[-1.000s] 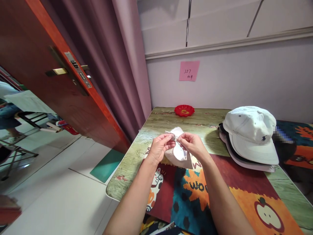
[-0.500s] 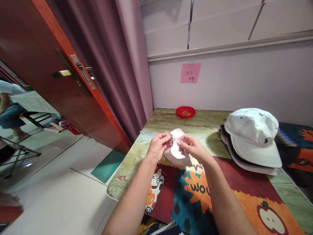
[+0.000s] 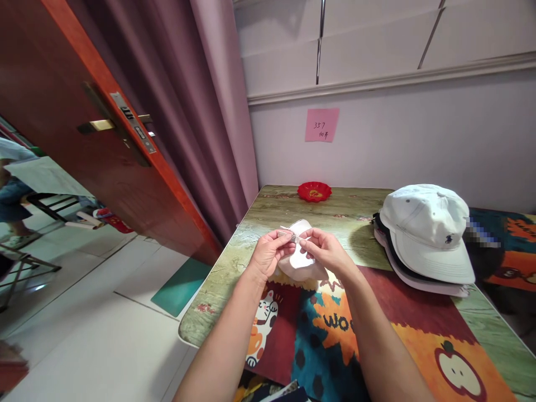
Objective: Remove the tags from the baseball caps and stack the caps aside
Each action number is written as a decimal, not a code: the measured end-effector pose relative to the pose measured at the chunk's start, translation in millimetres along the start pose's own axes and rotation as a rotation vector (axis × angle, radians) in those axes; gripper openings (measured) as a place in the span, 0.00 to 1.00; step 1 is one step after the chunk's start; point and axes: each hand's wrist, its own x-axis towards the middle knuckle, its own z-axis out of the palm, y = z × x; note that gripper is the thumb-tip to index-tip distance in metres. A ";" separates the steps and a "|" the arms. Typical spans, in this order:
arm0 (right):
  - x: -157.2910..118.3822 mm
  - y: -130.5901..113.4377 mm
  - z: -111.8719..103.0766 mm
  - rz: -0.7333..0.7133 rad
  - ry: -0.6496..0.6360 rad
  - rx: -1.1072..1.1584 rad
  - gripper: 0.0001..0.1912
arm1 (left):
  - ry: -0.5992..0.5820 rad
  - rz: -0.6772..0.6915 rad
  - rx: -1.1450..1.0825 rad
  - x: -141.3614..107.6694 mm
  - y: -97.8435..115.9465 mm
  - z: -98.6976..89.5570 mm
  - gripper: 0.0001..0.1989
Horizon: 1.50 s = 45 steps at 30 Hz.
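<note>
Over the table, my left hand point(image 3: 268, 252) pinches one end of a thin strap with a small buckle-like piece. My right hand point(image 3: 324, 248) pinches the strap's other side, its fingertips close to those of my left hand. A white cap point(image 3: 302, 270) hangs beneath and between both hands, its opening facing up. To the right, a white cap with a small dark logo point(image 3: 427, 223) rests on top of other caps. Fine details at my fingertips are too small to tell.
A red scalloped dish point(image 3: 314, 191) sits near the table's back edge. A patterned mat point(image 3: 422, 312) covers the table's front. Left are an open door point(image 3: 125, 184), a purple curtain point(image 3: 209, 111) and a person's legs point(image 3: 14, 206).
The whole view has shifted slightly. My fingertips have moved a little closer together along the strap, and both hands keep their pinch.
</note>
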 end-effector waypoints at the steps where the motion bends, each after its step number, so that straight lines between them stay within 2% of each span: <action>1: -1.4 -2.6 -0.8 0.023 -0.026 0.004 0.21 | 0.028 0.011 -0.005 0.4 2.2 -0.3 0.14; 4: -4.3 -9.3 -1.5 0.076 -0.066 -0.004 0.20 | 0.055 0.015 0.004 0.6 7.5 -1.7 0.13; 10: -1.8 -9.4 2.2 0.037 -0.012 -0.063 0.22 | -0.031 -0.039 0.028 -1.8 6.5 -2.8 0.15; 14: -0.1 -4.1 2.7 0.022 0.007 -0.063 0.23 | -0.051 -0.019 0.097 -1.8 5.5 -2.0 0.16; 18: 0.3 -0.1 1.1 0.042 0.042 -0.015 0.23 | -0.082 0.100 0.381 -0.3 16.0 0.8 0.13; 21: 0.2 0.1 -1.2 0.038 0.050 -0.028 0.23 | -0.135 0.299 0.743 2.0 34.3 4.3 0.09; 23: 0.4 -0.1 -2.3 0.034 0.047 -0.024 0.23 | -0.228 0.372 0.909 5.3 46.7 5.4 0.07; 24: 0.7 0.1 -2.6 0.032 0.047 -0.017 0.23 | -0.295 0.357 0.939 7.7 51.6 5.3 0.08; 26: 1.6 1.0 -2.7 0.028 0.050 -0.003 0.23 | -0.424 0.269 0.917 13.7 57.4 3.5 0.09; 28: 2.8 2.6 -2.3 0.019 0.065 0.013 0.23 | -0.486 0.203 0.856 19.6 58.7 1.4 0.12; 31: 4.2 4.7 -2.0 0.005 0.096 0.061 0.23 | -0.454 0.171 0.769 22.9 55.5 2.3 0.14; 39: 0.2 3.8 -14.6 0.066 0.073 0.025 0.23 | -0.288 0.091 0.596 8.4 33.3 22.4 0.20; 42: -1.5 0.4 -16.4 0.116 0.084 0.094 0.23 | -0.302 0.106 0.629 10.7 34.1 21.8 0.21; 45: -1.7 -1.4 -13.4 0.117 0.096 0.125 0.24 | -0.375 0.130 0.782 14.4 41.6 21.1 0.22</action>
